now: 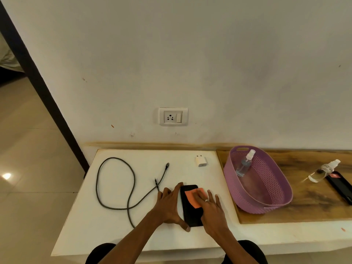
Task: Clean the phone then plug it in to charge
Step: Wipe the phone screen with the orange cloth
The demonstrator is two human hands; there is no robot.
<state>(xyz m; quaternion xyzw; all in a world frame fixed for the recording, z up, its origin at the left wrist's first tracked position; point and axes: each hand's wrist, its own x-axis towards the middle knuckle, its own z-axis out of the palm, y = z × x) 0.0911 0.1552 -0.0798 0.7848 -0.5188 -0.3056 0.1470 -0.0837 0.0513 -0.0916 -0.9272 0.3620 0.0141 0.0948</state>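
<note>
A black phone (191, 212) lies flat on the white table (114, 231). My left hand (170, 205) holds its left edge, index finger at the top corner and thumb at the bottom. My right hand (212, 208) presses an orange cloth (192, 197) flat onto the phone's upper half with straight fingers. A dark braided charging cable (114, 187) lies looped to the left, both plugs free. The white charger adapter (201, 161) stands near the wall, below the wall socket (173, 117).
A purple basket (266, 202) holding a spray bottle (243, 164) sits on the wooden counter (308, 202) to the right. Farther right lie a second spray bottle (323, 171) and a black phone case (341, 187). The table's left edge drops to the tiled floor.
</note>
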